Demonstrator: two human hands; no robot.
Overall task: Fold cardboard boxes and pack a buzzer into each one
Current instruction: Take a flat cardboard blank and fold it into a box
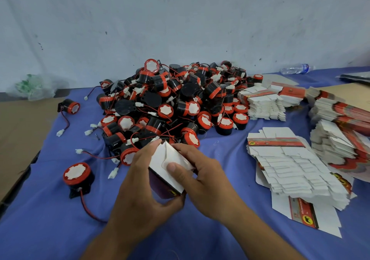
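Both hands are holding one small cardboard box (160,159) over the blue cloth (220,239). The left hand (144,181) is curling round its dark side from below, and the right hand (202,177) is gripping the other side, thumb pressing on the white end flap. Just beyond the grip the pile of buzzers (170,103) is crowding close, wires trailing. A lone buzzer (77,176) is sitting to its left, and stacks of flat boxes (290,165) are fanning out to its right.

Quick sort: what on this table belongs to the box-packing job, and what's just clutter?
Job: half-folded box, held by left hand and right hand; buzzer pile; flat box stacks; loose buzzer.
Lying about: water bottle; crumpled plastic bag; brown cardboard sheet.
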